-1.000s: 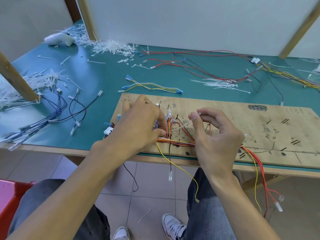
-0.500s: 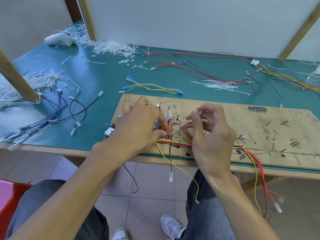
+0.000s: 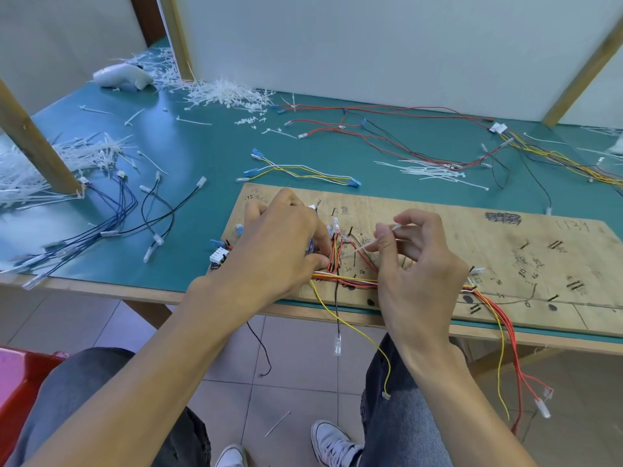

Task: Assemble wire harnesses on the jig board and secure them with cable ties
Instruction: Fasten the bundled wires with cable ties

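Curled fingers (image 3: 418, 218) on left hand (image 3: 279, 247), right hand (image 3: 421, 274)

The right half of the jig board (image 3: 505, 244) lies open, broken only by short pegs (image 3: 555, 245). Its left end is crowded: left hand (image 3: 279, 244) on the wire bundle (image 3: 347, 282), right hand (image 3: 418, 264) pinching a cable tie (image 3: 362, 247). Beyond the far edge lie yellow-and-white wires (image 3: 303, 170); a wooden post (image 3: 33, 143) stands far left.

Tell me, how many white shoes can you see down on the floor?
2. One shoe is near the bottom middle; the other shoe is left of it, cut off by the bottom edge. None seem hidden.
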